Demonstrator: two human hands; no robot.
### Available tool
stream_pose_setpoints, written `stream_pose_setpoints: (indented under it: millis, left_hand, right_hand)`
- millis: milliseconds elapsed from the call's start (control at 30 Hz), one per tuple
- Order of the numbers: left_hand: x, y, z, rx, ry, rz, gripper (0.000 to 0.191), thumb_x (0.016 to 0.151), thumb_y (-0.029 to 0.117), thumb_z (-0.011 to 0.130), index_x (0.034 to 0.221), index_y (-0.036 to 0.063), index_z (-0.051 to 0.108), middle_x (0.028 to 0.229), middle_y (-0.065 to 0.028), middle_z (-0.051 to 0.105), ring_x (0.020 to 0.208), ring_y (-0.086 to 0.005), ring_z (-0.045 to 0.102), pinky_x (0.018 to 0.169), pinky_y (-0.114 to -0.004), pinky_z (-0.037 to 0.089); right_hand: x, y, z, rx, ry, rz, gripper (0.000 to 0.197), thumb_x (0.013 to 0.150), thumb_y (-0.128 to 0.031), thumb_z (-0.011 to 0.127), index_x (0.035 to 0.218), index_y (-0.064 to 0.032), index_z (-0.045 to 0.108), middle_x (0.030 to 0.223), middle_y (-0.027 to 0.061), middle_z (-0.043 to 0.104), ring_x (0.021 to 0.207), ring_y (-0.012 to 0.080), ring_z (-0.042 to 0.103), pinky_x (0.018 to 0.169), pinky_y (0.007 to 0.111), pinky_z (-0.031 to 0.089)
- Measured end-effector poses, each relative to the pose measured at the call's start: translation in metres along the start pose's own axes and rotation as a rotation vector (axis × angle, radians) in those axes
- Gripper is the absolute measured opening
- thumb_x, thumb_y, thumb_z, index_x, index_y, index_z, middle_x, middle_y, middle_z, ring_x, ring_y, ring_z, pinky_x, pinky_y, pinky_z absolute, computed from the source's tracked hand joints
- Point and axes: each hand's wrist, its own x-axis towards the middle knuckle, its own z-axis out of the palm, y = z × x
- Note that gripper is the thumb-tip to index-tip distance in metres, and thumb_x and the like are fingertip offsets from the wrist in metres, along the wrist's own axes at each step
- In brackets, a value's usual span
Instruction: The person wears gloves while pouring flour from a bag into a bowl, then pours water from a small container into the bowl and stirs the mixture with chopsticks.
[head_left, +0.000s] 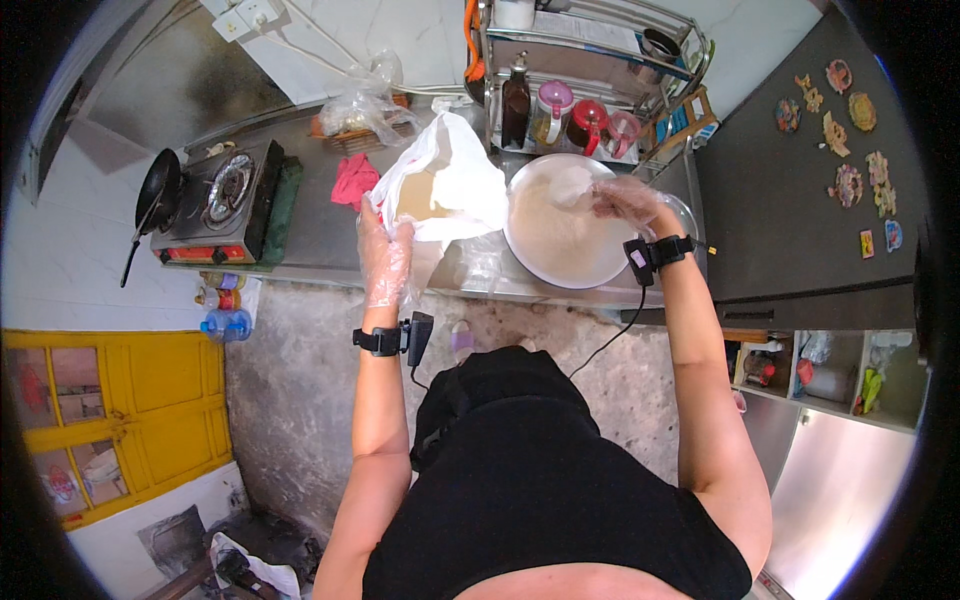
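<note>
My left hand (386, 259), in a clear plastic glove, grips the left edge of a white plastic bag (469, 187). The bag's mouth gapes, and something pale tan (421, 196) shows inside. To its right, a wide white basin (517, 251) stands on the counter with pale, powdery or fine-grained stuff (559, 232) in it. Also gloved, my right hand (626, 202) is over the basin's right side. Its fingers are closed on a small whitish scoop or cup (571, 186), blurred against the contents. Exactly how the fingers hold it is hard to see.
A gas stove (221, 202) with a black wok (159, 191) stands left. A red cloth (354, 181) lies beside the bag. Behind the basin, a metal rack (600, 49) holds a dark bottle (516, 105) and lidded jars (553, 116). A dark refrigerator (780, 225) is at right.
</note>
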Motion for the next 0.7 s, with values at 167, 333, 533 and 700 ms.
stream_pose_setpoints:
  millis: [167, 333, 533, 700]
  left_hand:
    - [-0.004, 0.012, -0.001, -0.038, -0.023, -0.061, 0.083, 0.087, 0.017, 0.067, 0.157, -0.0101, 0.031, 0.153, -0.0337, 0.046, 0.144, -0.0431, 0.045, 0.121, -0.042, 0.033]
    - [-0.008, 0.014, -0.005, -0.046, -0.033, -0.085, 0.084, 0.088, 0.017, 0.066, 0.157, -0.0105, 0.030, 0.155, -0.0329, 0.044, 0.145, -0.0416, 0.044, 0.122, -0.041, 0.031]
    - [-0.008, 0.020, -0.008, -0.001, -0.036, -0.095, 0.083, 0.087, 0.016, 0.067, 0.157, -0.0111, 0.030, 0.155, -0.0325, 0.044, 0.145, -0.0410, 0.045, 0.122, -0.041, 0.032]
    - [-0.008, 0.022, -0.009, -0.011, -0.040, -0.107, 0.084, 0.087, 0.015, 0.067, 0.157, -0.0112, 0.030, 0.154, -0.0324, 0.046, 0.143, -0.0406, 0.047, 0.121, -0.041, 0.034]
  right_hand:
    - [0.012, 0.023, 0.002, -0.584, 0.369, 0.167, 0.040, 0.084, -0.035, 0.086, 0.096, 0.0025, 0.078, 0.084, 0.0132, 0.073, 0.070, 0.0173, 0.069, 0.069, 0.033, 0.059]
    - [0.010, 0.033, 0.030, -0.983, 0.595, -0.024, 0.053, 0.073, -0.037, 0.090, 0.097, 0.0076, 0.074, 0.095, 0.0257, 0.073, 0.088, 0.0389, 0.072, 0.081, 0.042, 0.059]
    - [0.000, 0.053, 0.053, -1.310, 0.811, -0.429, 0.075, 0.072, -0.029, 0.085, 0.128, 0.0088, 0.052, 0.121, 0.0305, 0.057, 0.116, 0.0432, 0.061, 0.097, 0.042, 0.054]
    - [-0.004, 0.061, 0.057, -1.224, 0.828, -0.590, 0.053, 0.081, 0.000, 0.068, 0.130, 0.0037, 0.050, 0.122, 0.0228, 0.051, 0.113, 0.0409, 0.061, 0.087, 0.045, 0.058]
